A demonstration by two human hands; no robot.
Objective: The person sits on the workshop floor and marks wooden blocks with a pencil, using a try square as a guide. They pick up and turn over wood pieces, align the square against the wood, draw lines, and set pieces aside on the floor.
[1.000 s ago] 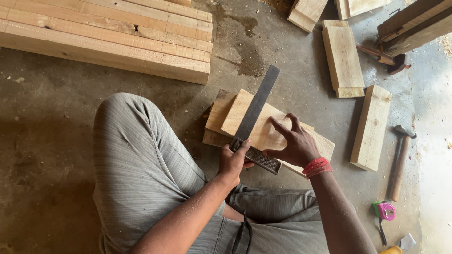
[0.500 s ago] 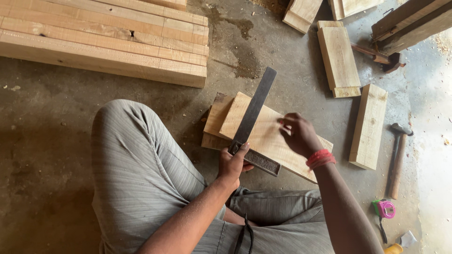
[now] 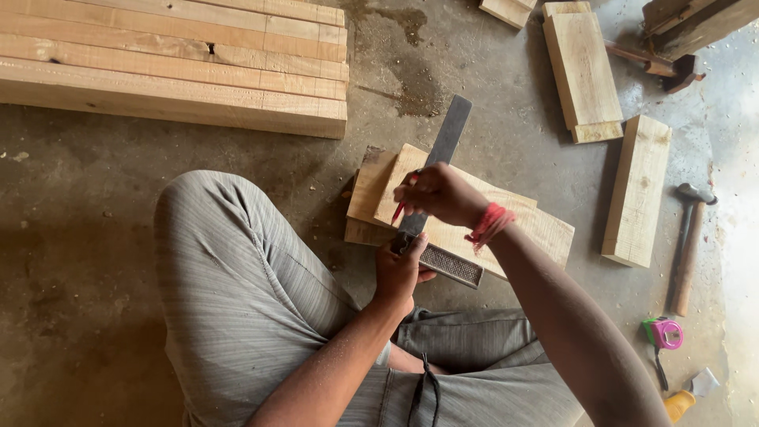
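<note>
Right now my left hand [image 3: 401, 269] is clamped on the stock of a try square [image 3: 437, 207], fingers curled tight round the dark, ribbed handle at the near edge of the wood block [image 3: 522, 229]. That block lies on the concrete floor [image 3: 95, 182] just ahead of my bent knee, set crosswise on top of a second, slightly darker block [image 3: 365, 194] that pokes out to the left. The square's steel blade runs up and away across the top block, its tip reaching past the far edge onto the floor.

My right hand [image 3: 439, 192] hovers over the blade, fingers pinched narrowly round a red pencil [image 3: 402, 207]; its tip points down at the wood just left of the blade. I cannot tell whether the point is actually touching the surface. A red thread band [image 3: 489, 224] is wrapped round that wrist.

Elsewhere, a stack of long planks [image 3: 174, 71] fills the far left. Two shorter wood blocks [image 3: 583, 67] [image 3: 639, 188] lie to the right, well apart from my work. Further right a hammer [image 3: 688, 245] rests on the floor with its head away from me, and near it sits a pink and green tape measure [image 3: 664, 334]. My grey striped trousers [image 3: 237, 300] take up the lower middle of the view.
</note>
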